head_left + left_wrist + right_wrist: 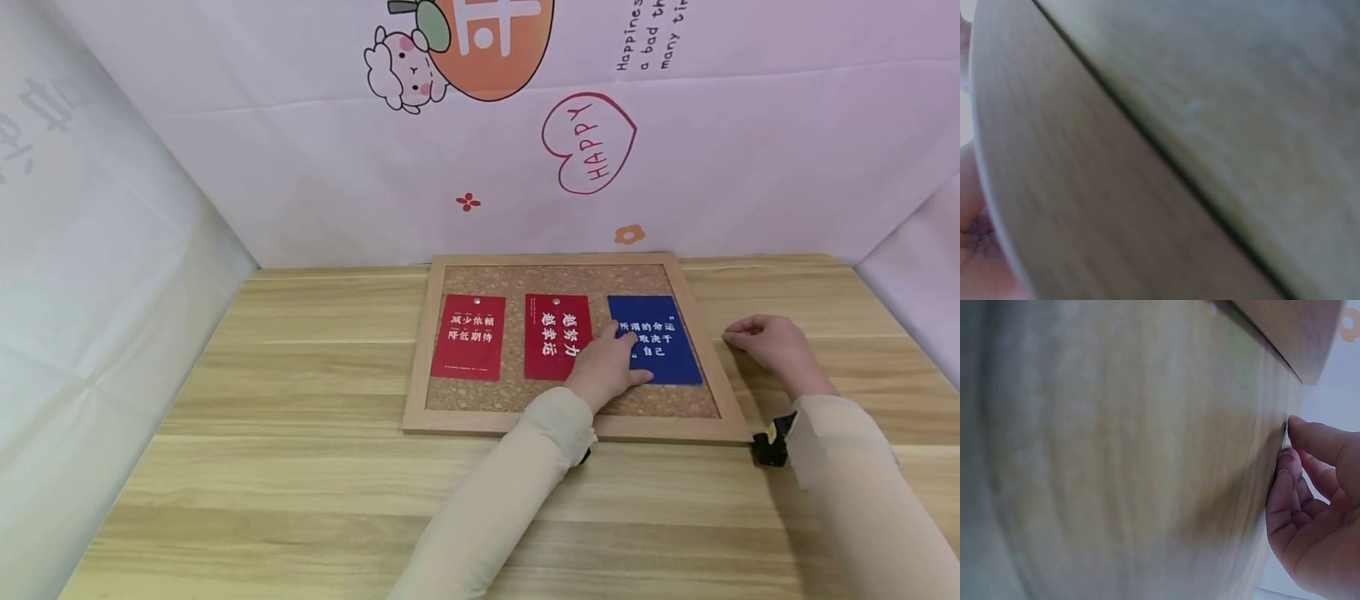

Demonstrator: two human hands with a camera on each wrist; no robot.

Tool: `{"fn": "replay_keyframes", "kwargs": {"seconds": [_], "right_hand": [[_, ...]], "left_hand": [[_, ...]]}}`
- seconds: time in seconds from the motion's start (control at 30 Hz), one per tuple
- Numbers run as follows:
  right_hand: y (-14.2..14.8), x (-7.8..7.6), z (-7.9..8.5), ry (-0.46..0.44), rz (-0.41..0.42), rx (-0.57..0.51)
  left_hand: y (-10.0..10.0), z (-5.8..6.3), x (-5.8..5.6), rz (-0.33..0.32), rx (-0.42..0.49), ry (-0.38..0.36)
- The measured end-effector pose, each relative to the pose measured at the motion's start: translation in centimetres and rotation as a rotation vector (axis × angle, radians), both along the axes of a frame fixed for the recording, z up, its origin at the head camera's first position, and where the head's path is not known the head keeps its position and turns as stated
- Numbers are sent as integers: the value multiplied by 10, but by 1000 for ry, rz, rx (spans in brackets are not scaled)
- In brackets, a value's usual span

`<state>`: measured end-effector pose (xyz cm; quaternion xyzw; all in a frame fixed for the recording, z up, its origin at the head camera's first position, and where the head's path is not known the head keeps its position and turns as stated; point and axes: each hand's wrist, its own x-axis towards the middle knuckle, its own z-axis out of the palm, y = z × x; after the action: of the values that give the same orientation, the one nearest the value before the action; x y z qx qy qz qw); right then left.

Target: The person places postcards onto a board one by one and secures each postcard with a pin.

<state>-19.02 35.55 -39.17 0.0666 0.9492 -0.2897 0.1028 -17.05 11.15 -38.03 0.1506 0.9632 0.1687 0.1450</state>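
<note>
A wood-framed cork board [474, 402] lies on the table, bearing two red cards, one on the left [468, 354] and one in the middle [542, 333], and a blue card [671, 354] on the right. My left hand [603, 371] rests on the blue card's left part with fingers spread, its wrist over the board's front edge. Beyond the frame's right side, my right hand [768, 343] is low at the tabletop, fingers bent. The right wrist view shows thumb and fingers [1282, 494] bent at the table surface; whether something small is between the tips cannot be seen.
The board sits on a wood-grain table [300, 475]. Behind stands a white printed cloth [337, 192] close to the board's far edge, with another white cloth [97, 275] on the left. A black wrist device [771, 446] is by the board's front right corner.
</note>
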Motion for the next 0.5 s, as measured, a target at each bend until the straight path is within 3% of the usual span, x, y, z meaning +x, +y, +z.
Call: {"fn": "replay_keyframes", "kwargs": {"seconds": [0.5], "right_hand": [[0, 3, 2, 53, -53, -18]], "left_hand": [[0, 0, 0, -2, 4, 3]]}}
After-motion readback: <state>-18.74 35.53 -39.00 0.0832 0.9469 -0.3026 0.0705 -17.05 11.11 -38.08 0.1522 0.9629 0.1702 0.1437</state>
